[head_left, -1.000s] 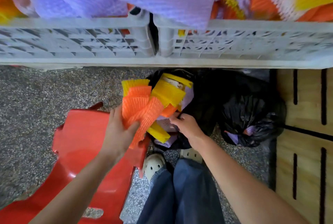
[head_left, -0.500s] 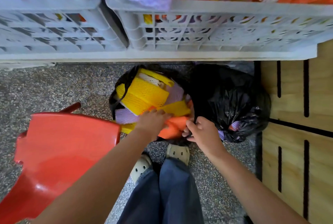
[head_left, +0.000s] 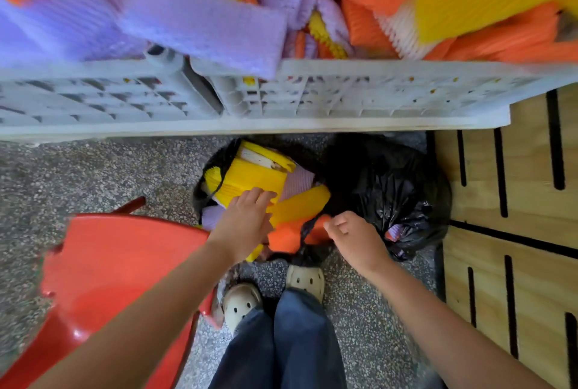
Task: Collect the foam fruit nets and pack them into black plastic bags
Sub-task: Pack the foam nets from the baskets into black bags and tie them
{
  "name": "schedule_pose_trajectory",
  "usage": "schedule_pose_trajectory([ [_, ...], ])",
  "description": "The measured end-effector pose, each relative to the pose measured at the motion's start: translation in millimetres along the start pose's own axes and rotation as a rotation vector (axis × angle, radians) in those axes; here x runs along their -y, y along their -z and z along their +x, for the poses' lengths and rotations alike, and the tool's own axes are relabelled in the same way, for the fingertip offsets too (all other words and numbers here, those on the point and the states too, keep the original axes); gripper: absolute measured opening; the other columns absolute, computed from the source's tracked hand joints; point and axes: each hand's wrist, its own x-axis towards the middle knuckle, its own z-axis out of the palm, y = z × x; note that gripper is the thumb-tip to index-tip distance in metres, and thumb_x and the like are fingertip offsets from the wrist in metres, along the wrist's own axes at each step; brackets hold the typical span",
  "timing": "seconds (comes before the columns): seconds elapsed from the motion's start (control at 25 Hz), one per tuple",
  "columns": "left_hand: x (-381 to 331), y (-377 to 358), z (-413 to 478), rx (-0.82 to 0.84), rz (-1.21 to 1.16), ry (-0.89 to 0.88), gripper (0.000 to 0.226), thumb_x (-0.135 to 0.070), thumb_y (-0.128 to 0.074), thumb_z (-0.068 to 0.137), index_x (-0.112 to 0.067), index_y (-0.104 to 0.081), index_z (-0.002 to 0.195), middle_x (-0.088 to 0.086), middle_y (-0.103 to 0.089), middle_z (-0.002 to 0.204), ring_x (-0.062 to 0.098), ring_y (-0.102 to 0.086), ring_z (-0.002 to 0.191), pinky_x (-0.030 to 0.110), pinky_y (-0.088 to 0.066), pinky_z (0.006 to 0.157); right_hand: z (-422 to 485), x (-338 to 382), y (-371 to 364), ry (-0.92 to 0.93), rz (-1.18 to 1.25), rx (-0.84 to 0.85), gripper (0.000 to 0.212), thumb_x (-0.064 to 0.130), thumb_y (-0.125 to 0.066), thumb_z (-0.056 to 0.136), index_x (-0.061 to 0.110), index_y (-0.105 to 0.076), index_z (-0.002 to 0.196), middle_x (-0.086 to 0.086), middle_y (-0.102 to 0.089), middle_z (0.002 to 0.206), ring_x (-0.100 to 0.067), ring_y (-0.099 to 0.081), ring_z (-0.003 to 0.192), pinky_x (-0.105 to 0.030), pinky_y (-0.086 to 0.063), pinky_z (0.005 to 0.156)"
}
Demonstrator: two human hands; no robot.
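Two pale grey plastic crates with latticed sides, a left crate (head_left: 78,101) and a right crate (head_left: 359,91), stand side by side, touching, along the white front edge of a bench (head_left: 250,127). Below lies a grey speckled stone floor (head_left: 78,176). A glossy red plastic chair (head_left: 119,263) fills the lower left, tilted. At right is a light wooden panel (head_left: 525,169) cut with dark narrow slots. At bottom centre, dark blue jeans (head_left: 281,345) end in two cream perforated clogs, the left clog (head_left: 242,304) and the right clog (head_left: 305,279), just beside each other on the floor.
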Motion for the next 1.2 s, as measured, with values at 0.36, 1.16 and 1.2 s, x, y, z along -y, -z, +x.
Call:
schedule_pose_trajectory([
  [0.36, -65.7, 199.3, -5.8, -0.619, 0.033, -0.232, 0.033, -0.014, -0.054, 0.083, -0.011, -0.05, 0.115, 0.01, -0.054, 0.111, 0.027, -0.047, 0.099, 0.036, -0.038, 0.082, -55.8, 117.7, 117.2, 0.862, -0.54, -0.712, 0.034, 0.01, -0.069, 0.078, 0.003, -0.054, 0.108, -0.011, -0.056, 0.097, -0.03, -0.059, 0.088, -0.04, -0.055, 0.071],
  [1.16, -97.6, 294.4, 30.3, -0.589, -0.768, 0.437, 0.021, -0.026, -0.053, 0.095, -0.009, -0.054, 0.084, -0.002, -0.052, 0.069, 0.01, -0.047, 0.065, 0.03, -0.032, 0.058, -30.6, 257.7, 217.7, 1.069, -0.526, -0.849, 0.026, 0.027, -0.054, 0.081, 0.01, -0.062, 0.098, -0.008, -0.063, 0.089, -0.03, -0.063, 0.08, -0.033, -0.048, 0.06],
  [1.2, -102.1, 296.7, 33.1, -0.58, -0.878, 0.459, 0.017, -0.026, -0.052, 0.095, -0.009, -0.057, 0.092, -0.004, -0.056, 0.075, 0.009, -0.051, 0.071, 0.028, -0.038, 0.062, -37.6, 255.3, 219.6, 1.085, -0.539, -0.845, 0.028, 0.03, -0.049, 0.082, 0.011, -0.062, 0.098, -0.006, -0.063, 0.089, -0.028, -0.064, 0.08, -0.033, -0.046, 0.059],
])
